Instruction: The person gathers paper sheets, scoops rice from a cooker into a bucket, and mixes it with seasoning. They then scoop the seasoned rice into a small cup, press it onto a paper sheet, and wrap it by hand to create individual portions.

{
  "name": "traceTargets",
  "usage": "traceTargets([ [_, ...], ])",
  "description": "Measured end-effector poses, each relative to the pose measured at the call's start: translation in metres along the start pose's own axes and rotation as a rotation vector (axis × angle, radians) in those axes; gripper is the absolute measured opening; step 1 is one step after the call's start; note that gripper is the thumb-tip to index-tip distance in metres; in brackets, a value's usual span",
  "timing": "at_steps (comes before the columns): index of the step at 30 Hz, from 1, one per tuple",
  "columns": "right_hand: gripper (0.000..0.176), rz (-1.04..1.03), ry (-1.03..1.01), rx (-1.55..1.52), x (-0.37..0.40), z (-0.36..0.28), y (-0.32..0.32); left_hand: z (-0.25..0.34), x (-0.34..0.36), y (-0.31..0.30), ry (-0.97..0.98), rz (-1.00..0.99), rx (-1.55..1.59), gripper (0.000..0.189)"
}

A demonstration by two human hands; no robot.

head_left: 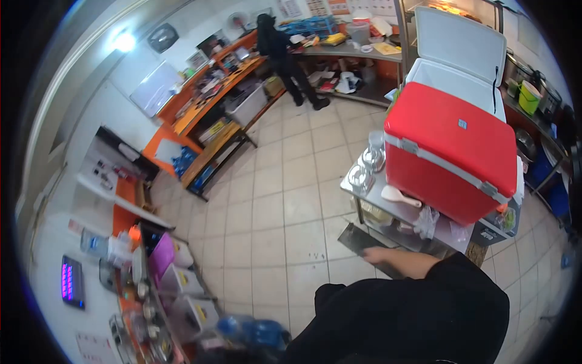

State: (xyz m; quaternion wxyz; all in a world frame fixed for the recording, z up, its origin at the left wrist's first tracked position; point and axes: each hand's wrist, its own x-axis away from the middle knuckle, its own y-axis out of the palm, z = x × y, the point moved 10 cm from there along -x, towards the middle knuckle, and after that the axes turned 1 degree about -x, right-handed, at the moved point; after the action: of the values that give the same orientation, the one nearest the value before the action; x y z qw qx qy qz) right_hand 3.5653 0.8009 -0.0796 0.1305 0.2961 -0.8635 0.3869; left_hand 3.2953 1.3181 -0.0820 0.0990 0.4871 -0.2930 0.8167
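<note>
One bare hand, on the arm reaching out to the right from the black shirt, is at a dark flat tray or panel low beside the metal table. Its fingers are blurred, and I cannot make out whether they grip the panel. The other hand is not in view. Just above, on the table, stand a closed red cooler box, a white scoop, a clear plastic bag and clear containers.
A co-worker in black stands at the far counter. Behind the red box is an open white cooler. A wooden bench stands left, shelves with bins lower left, and blue water bottles at the bottom.
</note>
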Motion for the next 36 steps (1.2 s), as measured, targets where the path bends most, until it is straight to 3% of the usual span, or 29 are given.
traceTargets([
  [1,0.044,0.088,-0.291,0.067,-0.045,-0.082,-0.046,0.01,-0.01,-0.006,0.006,-0.044,-0.071,0.034],
  [2,0.045,0.178,-0.417,0.032,-0.077,-0.149,-0.095,0.028,-0.021,-0.019,0.002,-0.067,-0.103,0.035],
  [3,0.043,0.183,-0.289,-0.079,-0.089,-0.208,-0.154,0.044,-0.039,-0.034,0.003,-0.084,-0.131,0.036],
  [5,0.035,0.229,-0.322,-0.147,-0.108,-0.292,-0.246,0.086,-0.08,-0.069,0.026,-0.107,-0.188,0.039],
  [8,0.033,0.373,-0.331,-0.39,-0.138,-0.308,-0.33,0.168,-0.154,-0.141,0.079,-0.131,-0.283,0.043],
  [10,0.028,0.511,-0.297,-0.507,-0.119,-0.302,-0.388,0.237,-0.193,-0.189,0.122,-0.172,-0.363,0.045],
  [12,0.024,0.867,-0.343,-0.393,-0.049,-0.299,-0.475,0.308,-0.237,-0.243,0.166,-0.193,-0.491,0.048],
  [14,0.022,1.189,-0.128,-0.307,0.041,-0.287,-0.553,0.385,-0.289,-0.311,0.2,-0.203,-0.662,0.051],
  [15,0.023,1.427,-0.071,-0.092,0.092,-0.275,-0.577,0.432,-0.315,-0.343,0.211,-0.203,-0.748,0.053],
  [16,0.024,1.59,0.147,0.12,0.142,-0.282,-0.606,0.485,-0.344,-0.382,0.203,-0.169,-0.793,0.054],
  [18,0.034,1.66,0.516,0.195,0.195,-0.248,-0.617,0.626,-0.416,-0.448,0.168,-0.007,-0.614,0.057],
  [19,0.04,1.612,0.852,0.343,0.211,-0.222,-0.613,0.699,-0.438,-0.467,0.172,0.078,-0.395,0.059],
  [20,0.047,1.518,1.155,0.476,0.222,-0.2,-0.611,0.765,-0.441,-0.46,0.228,0.112,-0.169,0.058],
  [21,0.056,1.451,1.305,0.179,0.229,-0.158,-0.593,0.823,-0.438,-0.461,0.273,0.158,0.077,0.058],
  [24,0.056,1.341,1.484,0.184,0.212,-0.141,-0.585,0.944,-0.465,-0.384,0.419,0.106,-0.082,0.051],
  [25,0.059,1.324,1.482,0.14,0.211,-0.135,-0.584,0.97,-0.468,-0.342,0.51,-0.029,-0.228,0.044],
  [28,0.062,1.266,1.539,0.082,0.211,-0.138,-0.596,0.995,-0.487,-0.208,0.448,-0.455,-0.692,0.04],
  [30,0.064,1.26,1.612,0.059,0.217,-0.137,-0.6,0.982,-0.524,-0.142,0.183,-0.722,-0.903,0.039],
  [32,0.06,1.384,1.68,0.032,0.226,-0.137,-0.592,1.001,-0.523,-0.066,0.584,-1.023,-1.655,0.04],
  [34,0.059,1.471,1.813,0.007,0.238,-0.137,-0.577,1.041,-0.56,-0.018,0.573,-0.895,-1.75,0.038],
  [35,0.06,1.495,1.865,0.008,0.244,-0.139,-0.564,1.08,-0.541,0.008,0.437,-0.806,-1.853,0.039],
  [36,0.059,1.624,1.856,-0.015,0.249,-0.143,-0.549,1.105,-0.607,0.027,0.64,-0.618,-1.845,0.039],
])
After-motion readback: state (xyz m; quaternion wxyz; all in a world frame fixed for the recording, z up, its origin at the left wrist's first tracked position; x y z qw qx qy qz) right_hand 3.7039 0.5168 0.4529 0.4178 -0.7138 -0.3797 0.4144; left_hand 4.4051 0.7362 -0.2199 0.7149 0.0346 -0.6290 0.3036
